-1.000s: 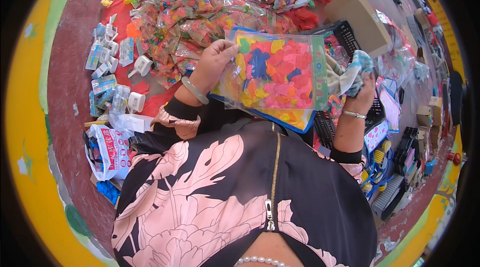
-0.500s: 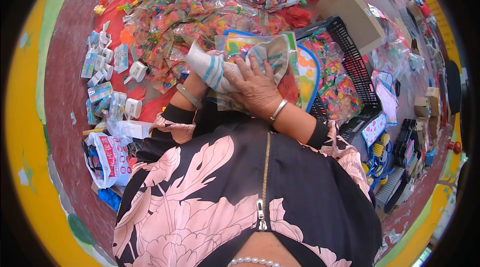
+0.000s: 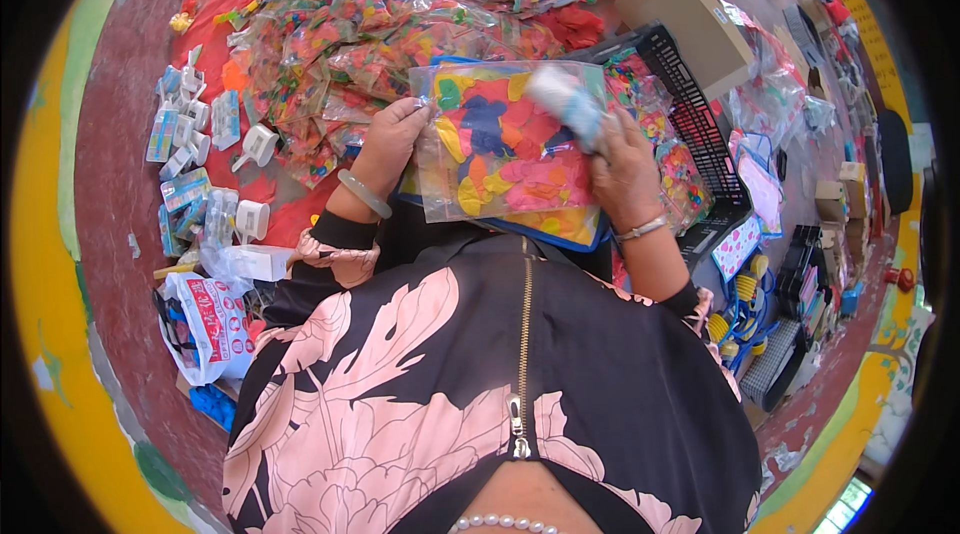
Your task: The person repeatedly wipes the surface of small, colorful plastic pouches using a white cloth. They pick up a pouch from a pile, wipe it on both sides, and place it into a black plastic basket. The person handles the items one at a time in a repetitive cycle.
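A clear plastic bag [image 3: 505, 149] of colourful flat pieces, which look like uninflated balloons, lies spread out before me. My left hand [image 3: 396, 132] pinches the bag's upper left edge between thumb and fingers. At its right side my right hand [image 3: 627, 169] grips a bunched white cloth with blue stripes [image 3: 566, 102], blurred by motion over the bag's upper right corner. Beneath the bag is a flat blue-edged piece [image 3: 560, 236], mostly covered, resting by my lap.
A heap of similar filled bags [image 3: 340, 44] spreads over red cloth beyond my hands. On the right stand a black plastic crate [image 3: 690, 84] with more bags and a cardboard box [image 3: 690, 29]. White gadgets [image 3: 185, 124] and a white carrier bag [image 3: 205, 324] lie left.
Both hands have moved apart. The left now pinches the bag's left edge, and the cloth has shifted right with my right hand, uncovering the bag's colourful contents.
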`<state>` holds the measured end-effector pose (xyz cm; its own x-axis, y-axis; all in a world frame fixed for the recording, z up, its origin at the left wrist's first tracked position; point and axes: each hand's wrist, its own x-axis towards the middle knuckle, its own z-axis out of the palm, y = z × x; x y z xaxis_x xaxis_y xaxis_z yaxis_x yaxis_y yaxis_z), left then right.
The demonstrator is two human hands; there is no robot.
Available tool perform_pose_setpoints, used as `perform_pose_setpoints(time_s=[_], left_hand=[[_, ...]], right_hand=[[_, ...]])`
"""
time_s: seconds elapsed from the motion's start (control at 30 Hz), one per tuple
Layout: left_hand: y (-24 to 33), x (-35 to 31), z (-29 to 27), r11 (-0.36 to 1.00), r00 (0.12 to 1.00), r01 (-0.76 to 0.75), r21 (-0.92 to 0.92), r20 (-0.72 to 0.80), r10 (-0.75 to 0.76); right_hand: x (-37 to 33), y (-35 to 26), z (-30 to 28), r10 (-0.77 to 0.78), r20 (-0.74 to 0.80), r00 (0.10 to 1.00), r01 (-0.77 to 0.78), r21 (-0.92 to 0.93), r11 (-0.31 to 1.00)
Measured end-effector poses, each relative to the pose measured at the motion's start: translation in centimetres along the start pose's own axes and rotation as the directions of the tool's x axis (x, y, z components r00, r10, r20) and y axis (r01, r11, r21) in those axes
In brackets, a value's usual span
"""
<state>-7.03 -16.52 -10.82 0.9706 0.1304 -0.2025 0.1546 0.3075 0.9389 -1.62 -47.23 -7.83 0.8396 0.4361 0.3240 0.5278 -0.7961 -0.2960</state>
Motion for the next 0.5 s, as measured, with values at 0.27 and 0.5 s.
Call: perform_pose_setpoints(time_s=[0.27,0.5], left_hand=[[0.4,-0.2,-0.2,0.996,0.996,0.087,-0.018,0.02,-0.087],[-0.1,0.5,-0.7,0.994,0.995,0.053,0.092,0.081,-0.06]], right_hand=[[1.2,6.3,-9.7,0.023,-0.407,0.913,-0.073,-0.108,0.991],[7.9,3.3,-9.1,0.223,0.232,0.947,-0.31,0.476,0.823]])
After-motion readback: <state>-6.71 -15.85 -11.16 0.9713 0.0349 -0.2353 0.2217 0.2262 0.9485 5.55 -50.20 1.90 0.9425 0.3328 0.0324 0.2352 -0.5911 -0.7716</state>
